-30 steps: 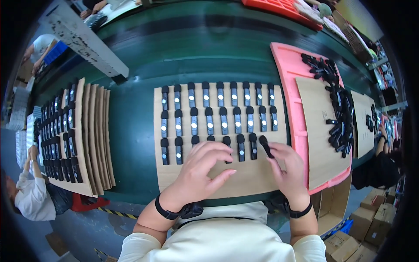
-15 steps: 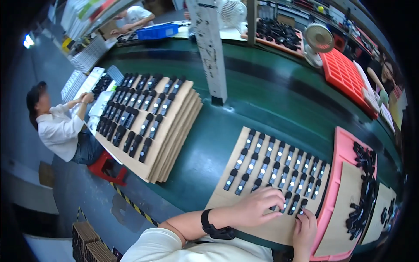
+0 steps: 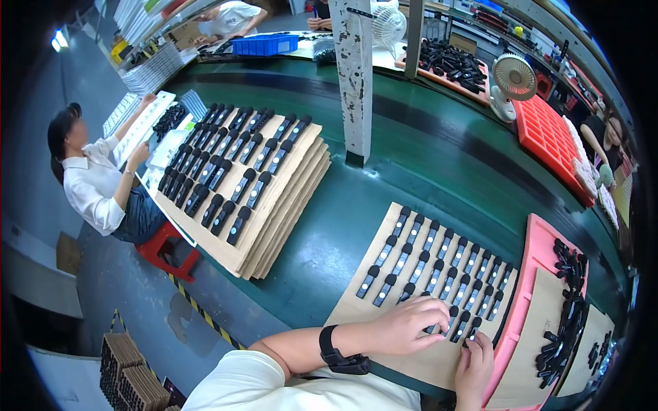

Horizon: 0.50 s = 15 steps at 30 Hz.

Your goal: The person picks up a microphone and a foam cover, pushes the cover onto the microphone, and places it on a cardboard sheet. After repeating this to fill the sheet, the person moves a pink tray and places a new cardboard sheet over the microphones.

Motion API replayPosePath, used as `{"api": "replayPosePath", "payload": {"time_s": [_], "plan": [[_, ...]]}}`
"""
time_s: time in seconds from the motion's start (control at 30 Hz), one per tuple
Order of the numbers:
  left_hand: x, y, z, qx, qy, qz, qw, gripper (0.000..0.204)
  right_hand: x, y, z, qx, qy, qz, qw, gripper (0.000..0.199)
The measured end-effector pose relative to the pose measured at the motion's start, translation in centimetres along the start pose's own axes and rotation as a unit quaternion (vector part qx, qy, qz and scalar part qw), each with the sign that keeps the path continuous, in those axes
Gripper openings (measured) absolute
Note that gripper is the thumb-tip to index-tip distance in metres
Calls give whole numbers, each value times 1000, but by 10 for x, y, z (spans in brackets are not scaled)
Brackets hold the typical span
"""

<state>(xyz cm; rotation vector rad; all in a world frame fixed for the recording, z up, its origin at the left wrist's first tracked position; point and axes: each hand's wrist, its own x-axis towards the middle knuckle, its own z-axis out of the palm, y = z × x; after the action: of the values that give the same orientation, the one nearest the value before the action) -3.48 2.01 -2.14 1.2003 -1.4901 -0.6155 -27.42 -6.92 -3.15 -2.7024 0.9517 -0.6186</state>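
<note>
Step in hand: judged to be laying foam-topped microphones (image 3: 386,252) out in rows — specifically, seating one at the right-hand end of the nearest row. The right hand (image 3: 476,364) has its grip closed, thumb and forefinger, on the lower end of the end microphone (image 3: 474,327), which is at the cardboard sheet (image 3: 439,363); how firmly it is pinched cannot be made out at this size. The left hand (image 3: 415,323) is arched over the same row, thumb and fingers apart, gripping nothing.

The next move, in judgement, calls for squaring the end microphone with its neighbour, then a clean release without nudging the row.

Condition: laid microphones show a black foam head, a slim dark body and a pale round spot; heads point away from the wearer, and spacing is fairly even. Loose microphones (image 3: 569,322) lie heaped, unordered, on cardboard in the pink tray (image 3: 517,312) at right. A stack of cardboard sheets (image 3: 295,205) — its top bearing similar rows — stands leftward on the green counter (image 3: 322,260).
</note>
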Motion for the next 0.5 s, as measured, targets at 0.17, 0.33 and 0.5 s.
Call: {"api": "replayPosePath", "payload": {"time_s": [0.17,0.33,0.5], "plan": [[-1,-1,1,0,1,-5,1000,15,-5,-1,-4,8,13,-2,1000,25],[-1,-1,2,-4,4,-7,1000,14,-10,-4,-10,8,16,1,1000,28],[-2,-1,1,8,17,-11,1000,12,-14,-9,-15,5,23,-7,1000,28]]}}
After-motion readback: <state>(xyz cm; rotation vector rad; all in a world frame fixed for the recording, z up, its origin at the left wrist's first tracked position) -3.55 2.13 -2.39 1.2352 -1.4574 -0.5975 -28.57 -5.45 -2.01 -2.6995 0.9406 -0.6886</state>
